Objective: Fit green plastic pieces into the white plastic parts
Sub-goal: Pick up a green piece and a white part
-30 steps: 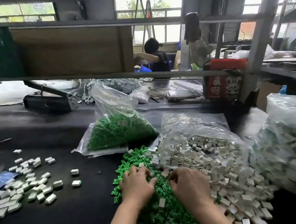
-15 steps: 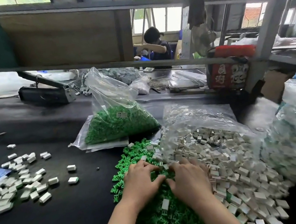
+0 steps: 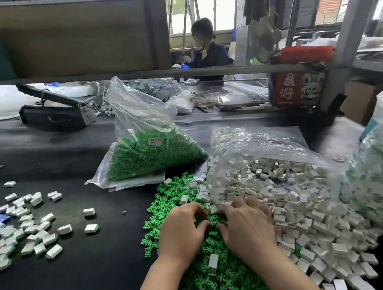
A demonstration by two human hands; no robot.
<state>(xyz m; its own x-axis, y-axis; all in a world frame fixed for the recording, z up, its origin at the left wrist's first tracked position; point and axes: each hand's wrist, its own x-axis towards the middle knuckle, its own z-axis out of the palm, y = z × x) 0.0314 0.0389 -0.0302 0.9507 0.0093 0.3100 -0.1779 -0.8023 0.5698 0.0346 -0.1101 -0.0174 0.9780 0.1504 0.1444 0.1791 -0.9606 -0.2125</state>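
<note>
Loose green pieces (image 3: 215, 284) – small, bright, pronged – lie heaped at lower centre, touching the white parts (image 3: 305, 222) spilling from a clear bag (image 3: 255, 144). The left hand (image 3: 183, 234) and right hand (image 3: 246, 229) rest curled on the heap; whether they grasp anything, I cannot tell. A bagged green lot (image 3: 151, 151) sits behind – assembled pieces (image 3: 24, 234) scattered left.

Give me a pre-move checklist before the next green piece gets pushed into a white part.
1. Loose green pieces within reach: ok.
2. Loose white parts within reach: ok.
3. Left hand over the green pile: ok.
4. Right hand at the pile seam: ok.
5. A piece held in either hand: cannot tell, fingertips hidden.
6. Finished parts kept apart at the left: ok.
</note>
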